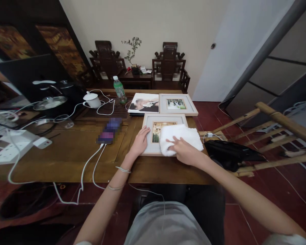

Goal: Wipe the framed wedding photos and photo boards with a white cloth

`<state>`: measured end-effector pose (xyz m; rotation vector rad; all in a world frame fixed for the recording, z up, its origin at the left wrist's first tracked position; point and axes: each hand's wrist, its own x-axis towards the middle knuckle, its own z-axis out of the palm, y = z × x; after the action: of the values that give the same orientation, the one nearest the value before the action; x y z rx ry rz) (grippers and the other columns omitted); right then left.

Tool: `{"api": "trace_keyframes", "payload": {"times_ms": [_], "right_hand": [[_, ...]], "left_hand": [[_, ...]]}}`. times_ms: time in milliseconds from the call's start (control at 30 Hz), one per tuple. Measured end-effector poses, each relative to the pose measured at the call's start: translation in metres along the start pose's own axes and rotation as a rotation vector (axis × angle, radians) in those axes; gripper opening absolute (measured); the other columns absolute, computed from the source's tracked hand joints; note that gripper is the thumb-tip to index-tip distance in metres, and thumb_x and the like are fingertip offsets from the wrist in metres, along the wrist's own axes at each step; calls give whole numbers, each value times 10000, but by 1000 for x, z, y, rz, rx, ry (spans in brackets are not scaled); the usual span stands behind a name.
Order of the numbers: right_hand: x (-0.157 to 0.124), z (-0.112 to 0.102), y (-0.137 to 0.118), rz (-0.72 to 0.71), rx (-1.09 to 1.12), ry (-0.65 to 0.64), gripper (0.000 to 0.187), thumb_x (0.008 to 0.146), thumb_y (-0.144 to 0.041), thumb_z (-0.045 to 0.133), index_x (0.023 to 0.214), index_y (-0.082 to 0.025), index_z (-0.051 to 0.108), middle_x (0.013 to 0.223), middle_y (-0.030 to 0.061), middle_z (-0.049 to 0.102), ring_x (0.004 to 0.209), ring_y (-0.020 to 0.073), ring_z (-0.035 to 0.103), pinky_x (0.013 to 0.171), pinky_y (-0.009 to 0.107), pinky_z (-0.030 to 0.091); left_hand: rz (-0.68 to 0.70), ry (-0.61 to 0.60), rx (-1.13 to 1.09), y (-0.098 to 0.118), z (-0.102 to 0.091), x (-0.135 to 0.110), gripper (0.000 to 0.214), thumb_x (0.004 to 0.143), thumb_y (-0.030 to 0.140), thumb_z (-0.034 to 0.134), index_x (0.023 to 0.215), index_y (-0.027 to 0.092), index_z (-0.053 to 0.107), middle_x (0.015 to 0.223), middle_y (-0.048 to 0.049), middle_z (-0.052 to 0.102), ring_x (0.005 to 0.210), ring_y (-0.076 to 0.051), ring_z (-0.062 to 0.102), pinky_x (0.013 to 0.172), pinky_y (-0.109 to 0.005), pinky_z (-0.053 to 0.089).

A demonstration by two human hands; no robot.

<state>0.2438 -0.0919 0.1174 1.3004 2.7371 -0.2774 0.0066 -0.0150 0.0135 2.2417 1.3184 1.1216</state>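
On the wooden table [112, 170] lies a picture frame [164, 118] with a pale wood border, a white mat and a small photo in the middle. My left hand [140, 140] grips its left edge, fingertips over the border and the thumb hidden. A fluffy white cloth [185, 134] covers the right part of this frame. My right hand [185, 149] presses on the cloth with its fingers bunched into it. Just behind lie a second framed photo [188, 107] and a stack topped by a large photo print [144, 103].
Left of the frame is a phone [108, 131] with white charging cables. Farther left stand a green-labelled bottle [119, 90], a white lidded cup [91, 100], a clear cup [63, 120] and a power strip [9, 149]. A bamboo chair [277, 119] holding a black bag [224, 154] stands at right.
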Motion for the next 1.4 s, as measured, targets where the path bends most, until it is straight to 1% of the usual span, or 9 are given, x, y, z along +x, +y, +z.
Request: {"api": "trace_keyframes", "payload": {"times_ms": [100,233,500,667,767,933,1100,1233,1400], "right_hand": [[-16,-4,-14,-75,80,-3,601,664,57,396,1127,-201,679,1456,63,471,1375,324,361,1057,509,366],[-9,7,-13,-61,103,45,646,652,54,394,1187,-205,645,1492,57,421,1410,326,295,1089,556,313],[67,15,54,144,-118,289,565,741,24,419,1255,-125,599,1531,126,343,1430,365,201,1105,615,218],[96,11,75,235,-205,301,523,775,6,435,1247,-129,612,1548,119,312,1429,404,161,1093,661,170],[86,14,63,186,-201,231,548,761,18,419,1239,-153,624,1545,100,323,1428,405,167,1082,675,186],[34,8,20,121,-97,50,612,712,40,402,1242,-165,629,1521,113,363,1404,398,258,1043,666,290],[-4,-7,-17,-46,45,-50,620,680,60,384,1165,-198,672,1463,83,458,1366,333,373,1027,547,400],[10,-3,-34,-135,44,-3,582,697,53,394,1138,-201,677,1479,63,439,1389,334,331,1053,587,351],[60,9,-30,-66,-47,35,485,758,9,433,1116,-200,684,1526,45,362,1421,371,241,1061,670,280]], "left_hand": [[-4,2,9,2,0,0,399,904,97,351,1209,144,604,1325,-124,588,1351,-236,428,1147,-492,328],[4,-3,22,1,0,0,382,900,101,366,1189,118,615,1314,-149,591,1345,-253,435,1144,-500,330],[16,10,16,-1,1,1,376,887,96,383,1174,133,623,1290,-129,612,1335,-245,448,1142,-491,340],[11,6,-3,-1,1,2,391,873,89,398,1185,169,619,1306,-100,606,1339,-235,442,1144,-504,332],[-6,5,-13,0,2,2,414,868,84,395,1219,163,599,1324,-108,590,1348,-236,429,1153,-506,312],[-23,27,-4,4,6,1,449,863,80,385,1270,138,566,1368,-130,549,1363,-241,407,1162,-492,301],[-17,40,4,3,10,1,448,859,92,391,1263,149,576,1353,-118,566,1367,-238,402,1159,-498,302],[-27,18,-6,4,6,3,411,898,147,368,1251,129,577,1353,-136,563,1371,-253,395,1159,-504,290],[-109,28,-94,12,-1,3,451,971,255,302,1379,125,443,1461,-138,449,1375,-230,393,1161,-437,293]]}}
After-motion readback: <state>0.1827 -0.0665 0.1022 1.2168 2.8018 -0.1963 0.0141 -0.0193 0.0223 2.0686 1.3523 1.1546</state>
